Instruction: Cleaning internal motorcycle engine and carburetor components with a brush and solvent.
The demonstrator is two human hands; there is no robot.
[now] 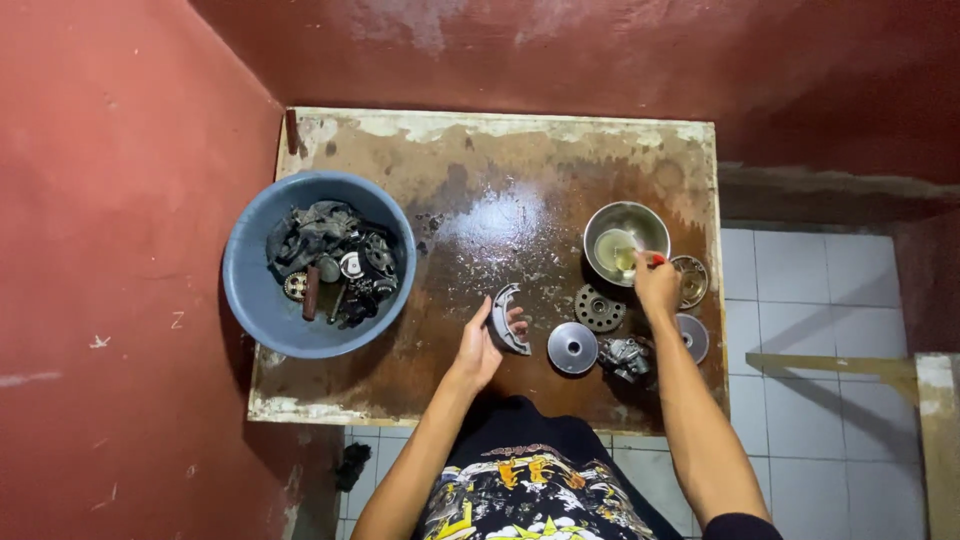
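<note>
Left hand (482, 345) grips one curved metal shoe (506, 318); right hand (655, 283) pinches one brush (640, 256) over one steel bowl (603, 222).

Person, seen from above: two bare forearms, left hand (482, 345) and right hand (655, 285) without gloves, rings or watch; dark short sleeve at right arm; black shirt (530, 480) with yellow, white and orange printed graphic.

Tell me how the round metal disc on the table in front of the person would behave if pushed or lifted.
The round metal disc lies flat on the wet, glossy table, so a push would probably slide it, not roll it. It looks like solid metal: likely stiff and heavy for its size. Its shiny, possibly oily face may be slippery to grip.
</note>
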